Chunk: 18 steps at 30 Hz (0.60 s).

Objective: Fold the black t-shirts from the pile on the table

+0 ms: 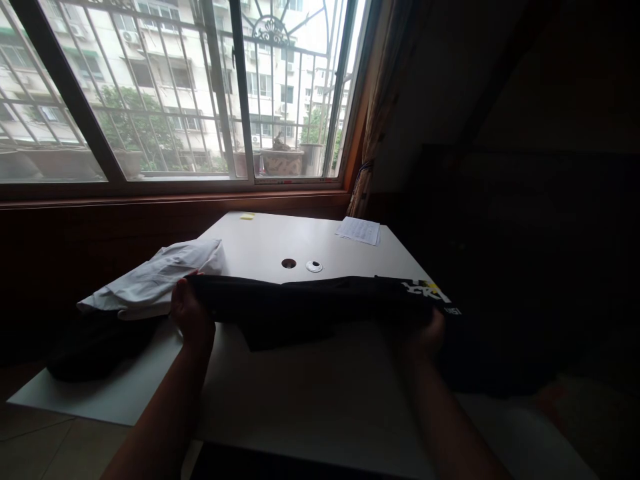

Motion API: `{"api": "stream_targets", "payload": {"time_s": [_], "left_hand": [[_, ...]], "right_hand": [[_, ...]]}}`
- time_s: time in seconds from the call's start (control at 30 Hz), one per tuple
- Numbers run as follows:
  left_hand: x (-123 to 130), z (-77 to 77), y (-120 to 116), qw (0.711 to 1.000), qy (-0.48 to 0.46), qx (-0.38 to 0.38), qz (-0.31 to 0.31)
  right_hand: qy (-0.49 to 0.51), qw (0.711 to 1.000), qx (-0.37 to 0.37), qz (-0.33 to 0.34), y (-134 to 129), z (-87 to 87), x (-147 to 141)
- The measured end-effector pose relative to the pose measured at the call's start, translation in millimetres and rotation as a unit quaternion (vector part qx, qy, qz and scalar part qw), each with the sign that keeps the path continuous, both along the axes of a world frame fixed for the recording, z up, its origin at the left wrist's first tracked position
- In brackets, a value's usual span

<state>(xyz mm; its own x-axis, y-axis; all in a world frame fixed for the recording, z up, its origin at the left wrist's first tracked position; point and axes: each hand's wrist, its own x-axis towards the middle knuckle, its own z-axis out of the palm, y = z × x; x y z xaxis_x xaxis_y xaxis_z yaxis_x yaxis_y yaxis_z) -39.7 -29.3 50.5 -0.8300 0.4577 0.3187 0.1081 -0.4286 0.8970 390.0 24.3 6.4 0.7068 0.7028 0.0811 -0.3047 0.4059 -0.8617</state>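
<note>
A black garment (310, 303) with white and yellow lettering at its right end stretches between my two hands over the white table (305, 400). Its kind is hard to make out in the dim light. My left hand (191, 312) is closed on the left end, with the thumb on top. At the other end, by the lettering, my right hand (429, 333) grips the cloth from below; its fingers are partly hidden in shadow. A flap of the cloth hangs down in the middle.
Left of my left hand, a white folded cloth (160, 273) lies on a dark cloth (100, 343). Toward the window are paper sheets (360, 230), a yellow notepad (247, 217), a table hole (289, 264) and a white round cap (314, 267).
</note>
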Motion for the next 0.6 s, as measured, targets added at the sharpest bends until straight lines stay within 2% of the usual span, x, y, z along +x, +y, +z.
{"api": "stream_targets", "payload": {"time_s": [0.1, 0.27, 0.43, 0.53, 0.6], "left_hand": [[-6.9, 1.9, 0.3, 0.999, -0.027, 0.033, 0.03], [-11.9, -4.6, 4.7, 0.997, -0.07, -0.022, -0.014], [-6.8, -7.5, 4.2, 0.997, -0.023, -0.072, -0.035], [-4.3, -7.6, 4.1, 0.993, -0.021, -0.074, -0.091], [-2.3, -8.4, 5.0, 0.987, -0.02, -0.077, -0.142]], "right_hand": [[-0.043, 0.999, 0.003, -0.016, 0.4, -3.5, 6.7], [-0.107, 0.991, -0.006, -0.075, 7.0, -15.0, 14.5], [-0.082, 0.991, -0.059, -0.083, 11.8, -14.7, 16.8], [-0.033, 0.994, -0.077, -0.067, 14.2, -10.2, 10.8], [-0.027, 0.996, -0.079, -0.018, 15.3, -8.6, 4.2]]}}
